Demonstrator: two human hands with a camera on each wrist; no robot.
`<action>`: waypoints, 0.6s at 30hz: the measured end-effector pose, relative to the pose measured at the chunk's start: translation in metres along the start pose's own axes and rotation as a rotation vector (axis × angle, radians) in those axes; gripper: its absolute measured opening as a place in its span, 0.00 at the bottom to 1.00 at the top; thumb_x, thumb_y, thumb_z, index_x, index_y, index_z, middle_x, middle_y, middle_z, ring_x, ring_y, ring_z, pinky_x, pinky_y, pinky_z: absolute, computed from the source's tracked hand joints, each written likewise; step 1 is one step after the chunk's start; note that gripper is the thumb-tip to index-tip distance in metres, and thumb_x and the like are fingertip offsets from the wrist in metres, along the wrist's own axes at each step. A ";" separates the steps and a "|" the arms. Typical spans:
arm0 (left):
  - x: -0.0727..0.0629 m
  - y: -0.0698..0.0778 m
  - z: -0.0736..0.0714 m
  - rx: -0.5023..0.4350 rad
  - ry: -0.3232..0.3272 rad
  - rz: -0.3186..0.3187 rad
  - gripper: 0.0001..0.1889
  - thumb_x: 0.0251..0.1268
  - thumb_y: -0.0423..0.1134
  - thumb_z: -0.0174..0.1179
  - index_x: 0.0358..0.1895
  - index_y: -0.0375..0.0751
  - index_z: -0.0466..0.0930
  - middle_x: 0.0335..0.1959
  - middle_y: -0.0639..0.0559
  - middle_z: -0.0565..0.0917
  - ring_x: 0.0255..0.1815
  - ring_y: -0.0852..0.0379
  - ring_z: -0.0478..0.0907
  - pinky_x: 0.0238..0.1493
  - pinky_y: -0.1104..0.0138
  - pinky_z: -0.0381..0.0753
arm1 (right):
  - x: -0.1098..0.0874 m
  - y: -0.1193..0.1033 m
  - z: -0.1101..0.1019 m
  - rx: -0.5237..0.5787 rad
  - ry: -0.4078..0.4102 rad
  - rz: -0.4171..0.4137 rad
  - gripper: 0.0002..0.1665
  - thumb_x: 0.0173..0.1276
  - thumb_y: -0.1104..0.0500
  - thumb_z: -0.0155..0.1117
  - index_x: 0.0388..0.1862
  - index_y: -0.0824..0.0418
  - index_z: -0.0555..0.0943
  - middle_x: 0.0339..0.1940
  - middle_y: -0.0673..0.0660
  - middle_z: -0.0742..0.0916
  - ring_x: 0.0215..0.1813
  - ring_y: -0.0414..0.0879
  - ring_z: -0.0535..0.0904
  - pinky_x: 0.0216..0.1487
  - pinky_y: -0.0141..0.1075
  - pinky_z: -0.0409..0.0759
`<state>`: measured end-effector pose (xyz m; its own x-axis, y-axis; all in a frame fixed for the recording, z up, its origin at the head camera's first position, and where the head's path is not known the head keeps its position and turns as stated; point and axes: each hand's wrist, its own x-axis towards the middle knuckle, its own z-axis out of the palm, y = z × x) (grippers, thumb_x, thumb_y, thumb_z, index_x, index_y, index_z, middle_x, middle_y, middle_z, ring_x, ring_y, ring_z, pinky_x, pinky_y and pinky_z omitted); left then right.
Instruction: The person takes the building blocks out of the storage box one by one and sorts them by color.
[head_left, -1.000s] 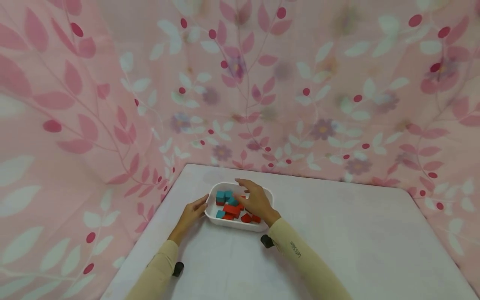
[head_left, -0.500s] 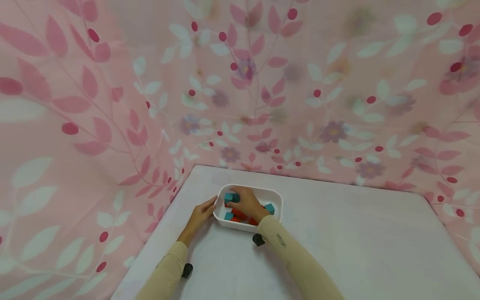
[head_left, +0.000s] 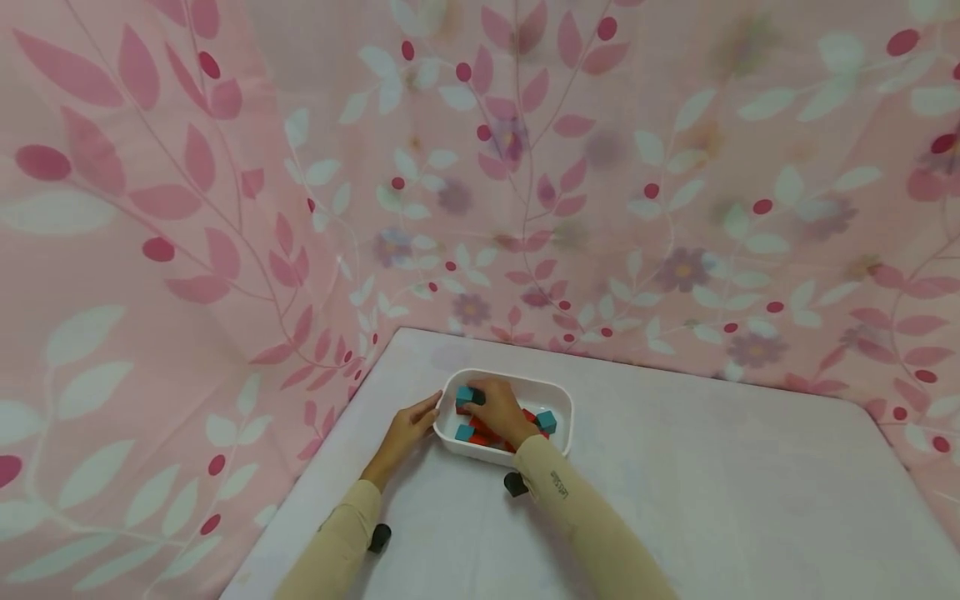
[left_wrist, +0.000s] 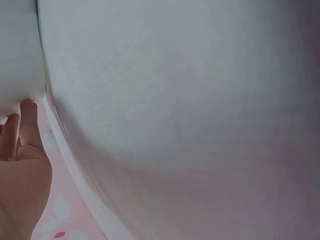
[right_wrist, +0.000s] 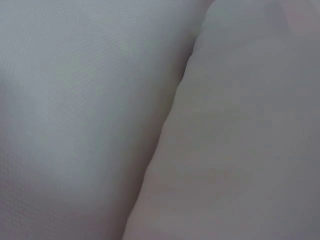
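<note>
A white oval-cornered tray point(head_left: 567, 417) holds several teal and red toy blocks. My right hand point(head_left: 501, 410) reaches down into it, fingers and thumb bent around a shadowed teal block point(head_left: 478, 397) near the left end. Beside that block, a teal cube point(head_left: 465, 395) sits on a red one. Another teal block point(head_left: 465, 433) lies at the front left, and a teal cube point(head_left: 546, 422) rests toward the right end. Red blocks point(head_left: 483, 429) are partly hidden under my right hand. The extended fingers of my left hand point(head_left: 405, 432) touch the tray's left outer wall.
The tray stands on a white-covered table point(head_left: 675, 483) near its far left corner. Pink floral cloth point(head_left: 510, 200) hangs behind and to the left. Dark wrist cameras point(head_left: 516, 484) stick out at both wrists. The right wrist view shows mostly pale, blurred surfaces.
My right hand has lowered from above the tray's middle to the blocks at its left, fingers closing around a teal one. The teal cube at the right has come into sight. My left hand stays put.
</note>
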<state>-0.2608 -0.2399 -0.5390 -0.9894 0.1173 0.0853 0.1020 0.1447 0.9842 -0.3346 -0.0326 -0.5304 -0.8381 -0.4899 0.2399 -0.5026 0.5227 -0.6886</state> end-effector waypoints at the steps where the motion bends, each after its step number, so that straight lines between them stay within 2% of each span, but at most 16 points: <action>1: 0.000 0.002 0.001 -0.004 -0.007 0.005 0.23 0.74 0.29 0.51 0.69 0.28 0.64 0.69 0.33 0.65 0.67 0.35 0.66 0.56 0.60 0.79 | 0.000 0.000 -0.001 0.000 0.001 -0.001 0.28 0.64 0.60 0.71 0.62 0.64 0.78 0.60 0.55 0.82 0.62 0.48 0.76 0.66 0.43 0.72; 5: 0.002 -0.003 0.003 -0.006 0.013 -0.001 0.23 0.73 0.30 0.53 0.69 0.31 0.67 0.68 0.35 0.68 0.67 0.38 0.68 0.55 0.62 0.80 | -0.002 0.000 -0.007 0.013 0.014 -0.006 0.25 0.63 0.60 0.71 0.59 0.64 0.81 0.57 0.56 0.84 0.60 0.48 0.77 0.66 0.43 0.73; 10: 0.005 -0.015 0.004 0.023 0.066 -0.024 0.22 0.73 0.33 0.55 0.68 0.38 0.70 0.68 0.41 0.70 0.67 0.43 0.69 0.55 0.61 0.79 | -0.003 -0.002 -0.021 0.079 0.045 0.008 0.25 0.62 0.61 0.72 0.58 0.65 0.81 0.52 0.57 0.86 0.52 0.47 0.83 0.57 0.38 0.81; 13: 0.006 -0.016 0.004 0.063 0.081 -0.032 0.23 0.73 0.35 0.55 0.69 0.40 0.70 0.69 0.43 0.70 0.68 0.44 0.68 0.55 0.59 0.79 | -0.005 -0.003 -0.034 0.114 0.054 0.011 0.24 0.63 0.62 0.71 0.58 0.66 0.81 0.51 0.58 0.85 0.50 0.47 0.84 0.52 0.35 0.83; 18: 0.005 -0.017 0.004 0.091 0.084 -0.050 0.23 0.73 0.36 0.55 0.69 0.42 0.70 0.70 0.45 0.69 0.69 0.45 0.67 0.56 0.59 0.79 | -0.014 -0.003 -0.064 0.132 0.087 -0.004 0.23 0.63 0.64 0.71 0.57 0.66 0.81 0.51 0.58 0.85 0.51 0.49 0.84 0.50 0.37 0.83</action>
<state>-0.2671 -0.2380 -0.5558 -0.9983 0.0255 0.0528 0.0573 0.2375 0.9697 -0.3351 0.0174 -0.4884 -0.8544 -0.4262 0.2974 -0.4784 0.4214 -0.7704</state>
